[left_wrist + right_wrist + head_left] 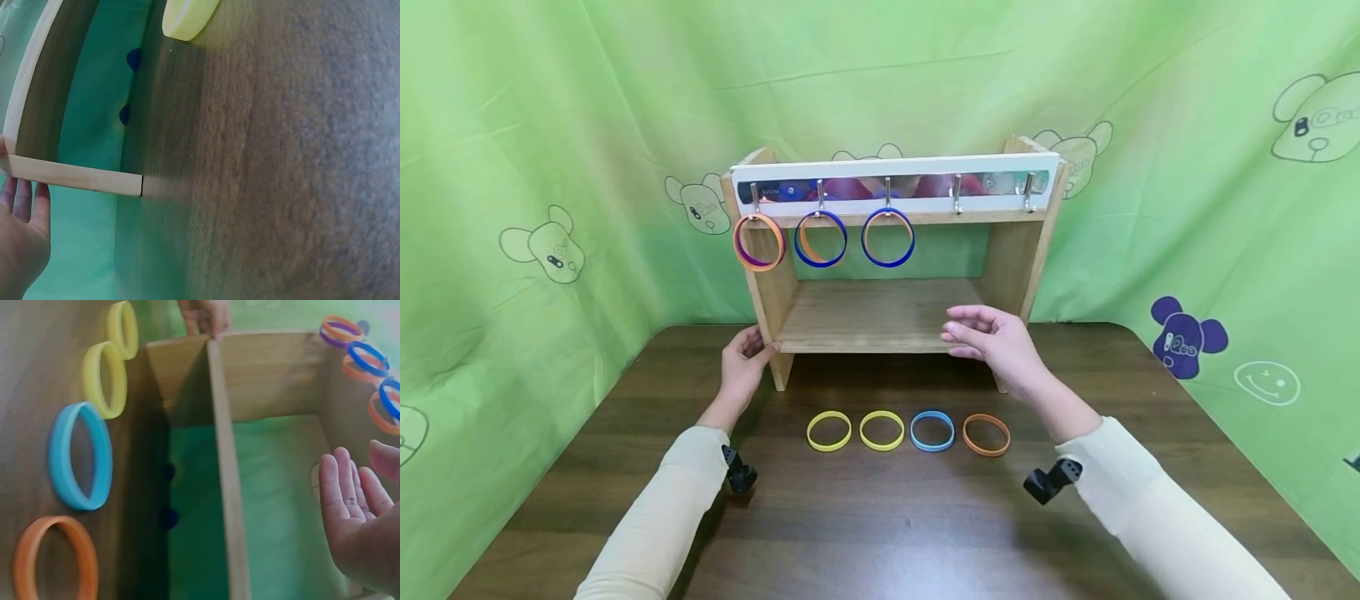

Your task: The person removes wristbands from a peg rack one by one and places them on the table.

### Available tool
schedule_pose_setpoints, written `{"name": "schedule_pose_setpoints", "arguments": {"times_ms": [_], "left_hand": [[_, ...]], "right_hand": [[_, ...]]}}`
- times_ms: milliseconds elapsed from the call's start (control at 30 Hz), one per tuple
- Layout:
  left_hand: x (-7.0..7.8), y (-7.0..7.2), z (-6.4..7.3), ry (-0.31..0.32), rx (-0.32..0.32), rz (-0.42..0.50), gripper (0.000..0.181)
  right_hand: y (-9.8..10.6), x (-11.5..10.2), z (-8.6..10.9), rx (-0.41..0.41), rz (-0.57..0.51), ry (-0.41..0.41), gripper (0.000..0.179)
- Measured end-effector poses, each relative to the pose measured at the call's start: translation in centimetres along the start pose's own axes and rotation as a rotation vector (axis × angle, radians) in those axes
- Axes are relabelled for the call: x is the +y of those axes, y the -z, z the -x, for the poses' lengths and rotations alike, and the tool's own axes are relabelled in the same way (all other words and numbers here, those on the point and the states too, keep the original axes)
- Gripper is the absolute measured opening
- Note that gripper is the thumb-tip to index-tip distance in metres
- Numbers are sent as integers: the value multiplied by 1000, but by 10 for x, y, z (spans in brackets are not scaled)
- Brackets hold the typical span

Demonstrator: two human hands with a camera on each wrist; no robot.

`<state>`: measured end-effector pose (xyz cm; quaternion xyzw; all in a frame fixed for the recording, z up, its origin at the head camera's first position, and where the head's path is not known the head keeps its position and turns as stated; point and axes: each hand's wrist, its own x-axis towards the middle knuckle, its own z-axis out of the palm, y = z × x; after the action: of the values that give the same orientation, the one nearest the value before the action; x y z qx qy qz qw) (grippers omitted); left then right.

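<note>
My left hand (742,360) holds the lower left side of a wooden shelf (880,312), thumb at the front and fingers along the outer face of the side panel (75,175). In front of the shelf's right side, my right hand (996,340) is raised with fingers extended and nothing in it. Silicone wristbands hang from the hook rail (895,165): an orange one (760,265) with a purple one, then two blue ones (820,264), (889,264), each with an orange one behind. The two rightmost hooks (957,196) carry no bands.
On the dark wooden table (895,533), a row before the shelf holds two yellow wristbands (830,448), (882,447), a light blue one (59,456) and an orange one (987,452). A green patterned curtain (880,75) hangs behind and at both sides.
</note>
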<state>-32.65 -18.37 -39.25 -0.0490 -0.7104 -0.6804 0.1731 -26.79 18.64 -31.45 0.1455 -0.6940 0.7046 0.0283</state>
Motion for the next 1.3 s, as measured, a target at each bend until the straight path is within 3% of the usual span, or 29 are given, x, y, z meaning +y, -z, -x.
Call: {"name": "schedule_pose_setpoints", "arguments": {"times_ms": [100,400,633,1300], "left_hand": [[12,-1,6,-5,-5,-11,39],[16,-2,8,-11,-2,-8,39],[-16,0,-6,-45,33,-24,38],[-18,0,-5,-53,37,-20,38]], "right_hand": [[-7,-10,-7,8,-14,21,28],[-22,-31,-22,28,-79,93,28],[-33,-40,-31,60,-153,130,24],[-55,-52,-45,88,-198,146,26]]}}
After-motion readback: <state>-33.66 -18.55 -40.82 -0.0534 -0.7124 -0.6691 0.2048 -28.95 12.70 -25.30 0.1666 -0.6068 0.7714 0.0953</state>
